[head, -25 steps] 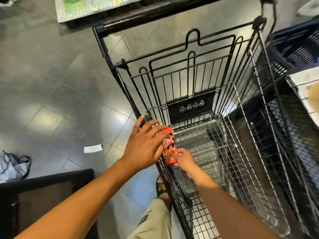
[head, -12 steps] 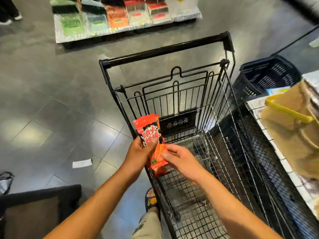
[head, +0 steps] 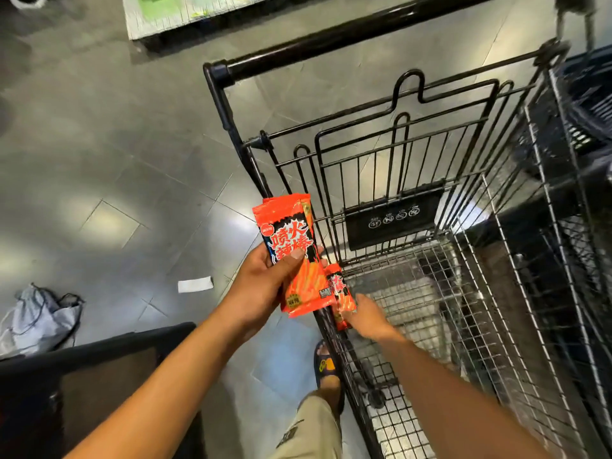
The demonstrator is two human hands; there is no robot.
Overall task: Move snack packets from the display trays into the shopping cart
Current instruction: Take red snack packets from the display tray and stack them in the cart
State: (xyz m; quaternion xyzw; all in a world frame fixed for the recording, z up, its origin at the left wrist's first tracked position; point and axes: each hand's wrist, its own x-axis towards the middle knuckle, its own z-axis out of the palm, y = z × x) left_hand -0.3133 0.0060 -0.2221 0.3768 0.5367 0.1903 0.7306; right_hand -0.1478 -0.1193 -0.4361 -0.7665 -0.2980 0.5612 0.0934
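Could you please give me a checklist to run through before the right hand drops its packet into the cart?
1. The right hand pinches one red packet: ok.
2. That packet is fully past the left rim of the cart: cannot tell.
3. Bare wire floor shows beside the right hand: ok.
4. The left hand grips the stack of packets securely: ok.
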